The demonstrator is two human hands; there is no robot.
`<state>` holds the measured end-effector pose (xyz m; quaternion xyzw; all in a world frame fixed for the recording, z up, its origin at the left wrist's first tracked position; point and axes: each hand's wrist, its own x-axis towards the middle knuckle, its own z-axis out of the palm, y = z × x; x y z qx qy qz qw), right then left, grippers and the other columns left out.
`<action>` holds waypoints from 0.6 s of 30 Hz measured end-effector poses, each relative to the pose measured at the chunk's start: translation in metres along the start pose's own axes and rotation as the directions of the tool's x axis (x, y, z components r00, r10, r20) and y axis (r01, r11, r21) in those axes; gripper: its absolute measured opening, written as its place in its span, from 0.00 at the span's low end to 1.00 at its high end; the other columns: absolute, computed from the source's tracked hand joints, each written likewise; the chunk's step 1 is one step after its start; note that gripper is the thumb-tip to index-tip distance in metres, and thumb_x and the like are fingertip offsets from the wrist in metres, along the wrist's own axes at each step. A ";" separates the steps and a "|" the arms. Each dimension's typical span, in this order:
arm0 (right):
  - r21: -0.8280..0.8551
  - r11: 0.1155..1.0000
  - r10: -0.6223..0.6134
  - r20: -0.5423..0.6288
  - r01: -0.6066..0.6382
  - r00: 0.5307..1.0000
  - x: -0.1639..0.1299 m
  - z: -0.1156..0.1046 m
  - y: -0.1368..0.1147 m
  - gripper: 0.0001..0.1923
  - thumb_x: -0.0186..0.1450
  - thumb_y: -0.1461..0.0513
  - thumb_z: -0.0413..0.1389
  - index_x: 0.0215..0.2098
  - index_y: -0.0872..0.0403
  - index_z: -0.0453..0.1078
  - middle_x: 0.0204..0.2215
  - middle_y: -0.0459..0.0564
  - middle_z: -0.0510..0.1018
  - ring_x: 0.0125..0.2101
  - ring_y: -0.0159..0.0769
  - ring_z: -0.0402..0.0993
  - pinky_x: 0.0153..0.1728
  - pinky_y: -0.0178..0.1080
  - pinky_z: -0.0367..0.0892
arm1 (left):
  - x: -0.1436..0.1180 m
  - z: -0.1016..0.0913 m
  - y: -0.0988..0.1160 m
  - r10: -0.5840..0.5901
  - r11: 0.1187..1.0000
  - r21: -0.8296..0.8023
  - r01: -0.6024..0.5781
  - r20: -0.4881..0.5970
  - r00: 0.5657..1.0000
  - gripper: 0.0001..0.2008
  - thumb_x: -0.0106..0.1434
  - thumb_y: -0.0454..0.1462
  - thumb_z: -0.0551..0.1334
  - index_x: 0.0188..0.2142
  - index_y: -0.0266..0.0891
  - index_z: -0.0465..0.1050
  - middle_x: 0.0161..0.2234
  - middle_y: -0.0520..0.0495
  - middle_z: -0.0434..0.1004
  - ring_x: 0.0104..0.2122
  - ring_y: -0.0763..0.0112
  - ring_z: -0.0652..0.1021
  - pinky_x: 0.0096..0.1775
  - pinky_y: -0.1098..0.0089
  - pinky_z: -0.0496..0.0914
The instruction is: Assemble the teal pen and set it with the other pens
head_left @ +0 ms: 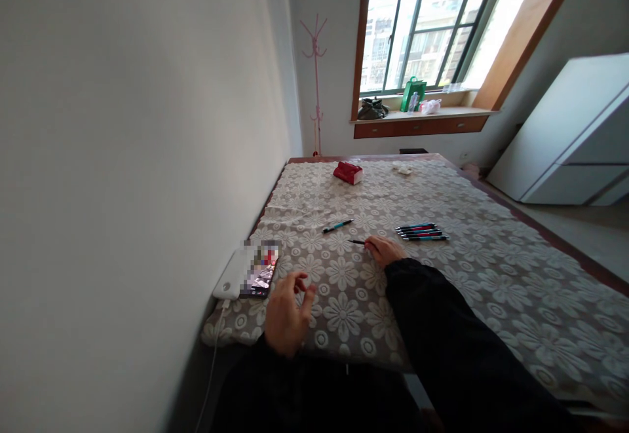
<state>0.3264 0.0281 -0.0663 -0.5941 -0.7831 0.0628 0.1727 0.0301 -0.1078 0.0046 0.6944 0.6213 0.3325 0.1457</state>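
Fingers of the right hand (pixel 384 250) are closed around the rear end of a dark pen (pixel 357 242), whose tip sticks out to the left and lies low against the bed cover (pixel 491 276). The left hand (pixel 286 312) holds nothing: its fingers are loosely curled and apart, the thumb and forefinger nearly meeting, and it hovers over the near edge of the cover just right of a phone (pixel 261 270) that rests on a white power bank (pixel 230 276) by the wall.

The work in hand appears to be sorting pens, and by this judgement it is well along but not finished. A row of pens (pixel 421 232), laid side by side and touching, sits just beyond and to the right of the right hand; these look already dealt with. One teal pen (pixel 337 226) lies alone on the cover, apart from the row and to the left of the held pen, and seems untouched so far. So two pens are outside the row: the one in the right hand and the loose teal one.

Farther up the cover lie a red box (pixel 348 172) and a crumpled white tissue (pixel 403 168), well apart from the pens. Whether the held pen is capped cannot be told at this size
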 end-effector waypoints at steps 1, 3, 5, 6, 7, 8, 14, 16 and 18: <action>-0.002 1.000 0.001 0.001 -0.001 1.000 0.000 0.000 0.000 0.14 0.69 0.57 0.44 0.42 0.51 0.70 0.39 0.50 0.77 0.39 0.36 0.72 0.41 0.34 0.61 | -0.009 -0.006 -0.012 -0.047 0.997 0.060 0.046 0.023 0.999 0.15 0.63 0.45 0.55 0.47 0.42 0.67 0.36 0.47 0.73 0.38 0.64 0.74 0.43 0.63 0.68; -0.003 1.000 0.007 0.003 -0.007 1.000 0.000 0.000 0.000 0.14 0.69 0.57 0.44 0.42 0.51 0.70 0.39 0.51 0.77 0.39 0.36 0.72 0.41 0.34 0.61 | -0.023 -0.014 -0.035 -0.111 0.979 0.175 0.104 0.026 0.994 0.19 0.62 0.46 0.56 0.49 0.42 0.65 0.38 0.47 0.73 0.40 0.61 0.73 0.44 0.60 0.67; -0.001 1.000 0.008 0.003 -0.008 1.000 0.001 0.001 0.001 0.14 0.69 0.57 0.44 0.42 0.51 0.70 0.39 0.51 0.77 0.39 0.35 0.72 0.40 0.34 0.61 | -0.034 -0.018 -0.054 -0.126 0.959 0.254 0.124 -0.009 0.992 0.20 0.62 0.47 0.56 0.50 0.41 0.64 0.41 0.45 0.72 0.44 0.58 0.72 0.46 0.58 0.66; 0.001 1.000 0.007 0.003 -0.007 1.000 0.001 0.002 0.002 0.14 0.69 0.57 0.44 0.42 0.51 0.70 0.39 0.50 0.77 0.39 0.35 0.72 0.40 0.34 0.61 | -0.038 -0.019 -0.062 -0.133 0.948 0.286 0.140 -0.044 0.990 0.21 0.62 0.47 0.55 0.51 0.40 0.64 0.43 0.44 0.72 0.45 0.57 0.72 0.47 0.56 0.66; 0.003 1.000 0.007 0.001 -0.007 1.000 0.001 0.003 0.002 0.14 0.69 0.57 0.44 0.42 0.51 0.70 0.39 0.50 0.77 0.39 0.35 0.71 0.40 0.34 0.61 | -0.040 -0.019 -0.069 -0.130 0.939 0.311 0.147 -0.075 0.989 0.22 0.62 0.47 0.55 0.51 0.40 0.63 0.44 0.43 0.71 0.46 0.55 0.71 0.48 0.55 0.65; 0.003 1.000 0.009 -0.001 -0.009 1.000 0.001 0.003 0.002 0.14 0.69 0.57 0.44 0.42 0.51 0.70 0.39 0.50 0.77 0.39 0.35 0.71 0.40 0.34 0.60 | -0.040 -0.019 -0.075 -0.109 0.937 0.322 0.135 -0.098 0.989 0.22 0.61 0.47 0.56 0.52 0.39 0.62 0.44 0.42 0.71 0.47 0.54 0.71 0.48 0.54 0.65; -0.003 1.000 0.029 0.023 -0.029 0.999 0.001 0.000 -0.001 0.14 0.69 0.57 0.45 0.42 0.51 0.70 0.39 0.50 0.77 0.39 0.35 0.71 0.40 0.33 0.60 | -0.031 -0.016 -0.094 -0.060 0.953 0.287 0.102 -0.151 0.987 0.22 0.60 0.45 0.56 0.50 0.35 0.62 0.39 0.42 0.71 0.42 0.57 0.73 0.47 0.58 0.67; -0.001 1.000 0.028 0.026 -0.028 0.999 0.001 -0.003 -0.003 0.14 0.69 0.57 0.45 0.42 0.51 0.70 0.39 0.50 0.78 0.39 0.35 0.71 0.40 0.34 0.60 | -0.030 -0.017 -0.096 -0.068 0.955 0.276 0.106 -0.144 0.987 0.21 0.60 0.45 0.56 0.50 0.37 0.62 0.39 0.42 0.71 0.42 0.57 0.73 0.46 0.58 0.68; 0.002 1.000 0.023 0.026 -0.023 0.999 0.001 -0.005 -0.005 0.14 0.69 0.57 0.45 0.42 0.51 0.71 0.39 0.50 0.78 0.39 0.35 0.71 0.40 0.34 0.60 | -0.030 -0.018 -0.096 -0.074 0.955 0.277 0.107 -0.127 0.989 0.20 0.61 0.45 0.55 0.50 0.38 0.63 0.41 0.43 0.70 0.43 0.57 0.73 0.47 0.58 0.68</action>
